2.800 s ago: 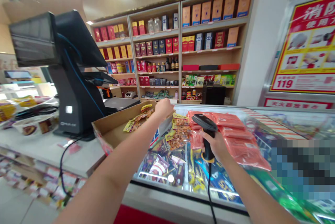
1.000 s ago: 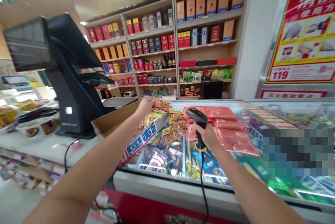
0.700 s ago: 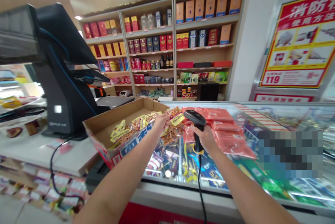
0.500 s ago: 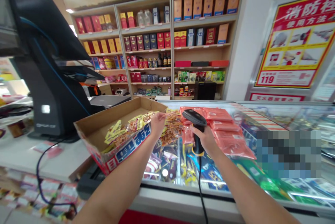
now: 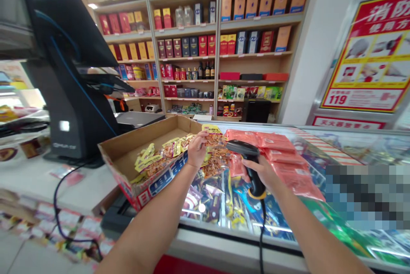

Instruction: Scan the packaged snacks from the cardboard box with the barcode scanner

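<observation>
A black corded barcode scanner is wrapped in my right hand, its head tilted toward the left. My left hand pinches a small yellow-topped snack packet in front of the scanner head. Below that packet, more brown and yellow snack packets lie in a pile on the glass counter. Left of my left hand stands an open cardboard box with several of the same packets inside. Pink-red plastic packs are stacked just beyond and right of my right hand.
A black point-of-sale terminal rises at the left. The glass display counter holds colourful packaged goods below its top. The scanner's cable hangs over the front edge. Shelves of boxes line the back wall.
My left hand has lifted slightly, and the yellow packet in it now shows upright near the scanner. The scanner has turned a little. The whole view has shifted slightly.
</observation>
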{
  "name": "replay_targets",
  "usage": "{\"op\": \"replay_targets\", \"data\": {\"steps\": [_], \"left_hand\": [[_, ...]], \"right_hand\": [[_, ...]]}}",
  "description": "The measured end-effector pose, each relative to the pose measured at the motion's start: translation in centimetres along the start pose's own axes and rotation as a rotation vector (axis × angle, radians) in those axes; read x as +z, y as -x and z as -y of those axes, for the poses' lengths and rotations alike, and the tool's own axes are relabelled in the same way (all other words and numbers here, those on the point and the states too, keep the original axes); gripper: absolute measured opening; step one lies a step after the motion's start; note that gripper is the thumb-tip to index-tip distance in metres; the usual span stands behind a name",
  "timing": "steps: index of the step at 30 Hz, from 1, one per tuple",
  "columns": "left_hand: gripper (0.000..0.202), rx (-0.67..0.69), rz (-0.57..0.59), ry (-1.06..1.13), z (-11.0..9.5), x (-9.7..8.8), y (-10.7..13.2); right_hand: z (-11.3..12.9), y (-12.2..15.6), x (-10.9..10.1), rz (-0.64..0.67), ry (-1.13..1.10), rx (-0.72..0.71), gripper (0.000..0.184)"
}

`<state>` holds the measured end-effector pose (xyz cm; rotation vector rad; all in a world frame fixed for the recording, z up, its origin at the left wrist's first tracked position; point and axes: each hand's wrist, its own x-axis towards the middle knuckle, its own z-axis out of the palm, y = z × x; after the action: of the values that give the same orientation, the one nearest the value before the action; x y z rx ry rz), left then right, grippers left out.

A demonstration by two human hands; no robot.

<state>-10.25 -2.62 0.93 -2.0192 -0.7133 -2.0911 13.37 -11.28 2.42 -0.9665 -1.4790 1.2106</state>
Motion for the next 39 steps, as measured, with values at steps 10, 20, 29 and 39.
{"op": "replay_targets", "data": {"steps": [10,20,29,39], "left_hand": [[0.021,0.004,0.023,-0.059,0.1,0.0,0.2],[0.02,-0.002,0.021,-0.085,0.3,0.1,0.5],[0.024,0.007,0.024,-0.08,1.3,0.8,1.6],[0.037,-0.197,0.458,0.009,2.6,1.4,2.9]], "right_hand": [[0.5,0.2,0.5,-0.018,-0.069,0.071,0.028],[0.2,0.1,0.4,-0.021,-0.075,0.073,0.028],[0.1,0.0,0.5,-0.143,-0.115,0.004,0.029],[0.0,-0.1,0.5,-0.219,-0.12,-0.017,0.028]]}}
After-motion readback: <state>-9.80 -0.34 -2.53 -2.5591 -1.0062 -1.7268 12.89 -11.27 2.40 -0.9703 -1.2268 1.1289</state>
